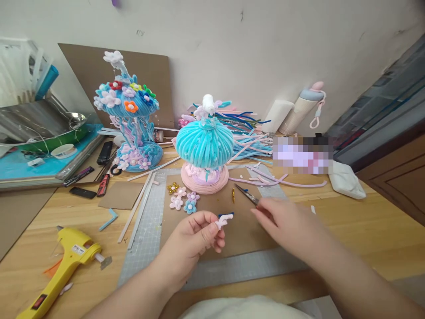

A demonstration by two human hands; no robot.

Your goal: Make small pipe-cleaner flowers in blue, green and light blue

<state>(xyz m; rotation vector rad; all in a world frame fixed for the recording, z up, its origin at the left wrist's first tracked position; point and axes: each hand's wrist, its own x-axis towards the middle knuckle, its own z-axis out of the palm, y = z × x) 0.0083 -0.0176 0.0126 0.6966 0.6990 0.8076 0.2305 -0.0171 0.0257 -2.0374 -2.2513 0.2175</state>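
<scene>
My left hand (199, 235) is closed in a pinch on a short, bent piece of pale pink pipe cleaner (224, 220). A dark blue scrap shows just behind that piece. My right hand (282, 221) is closed over the handle end of a pair of scissors (247, 194), whose metal blades point to the upper left, low over the brown cardboard (212, 246); the handles are hidden. Several small pipe cleaner flowers, among them a blue flower (190, 207), lie left of centre. Behind them stands a pipe cleaner lamp with a turquoise shade (205, 142) and pink base.
A yellow glue gun (75, 254) lies at the left. A second, flower-covered blue lamp (133, 106) stands at the back left. Loose pipe cleaners (254, 144) pile up behind the turquoise lamp. A cutting mat (146, 235) lies under the cardboard. A bottle (300, 110) leans at the wall.
</scene>
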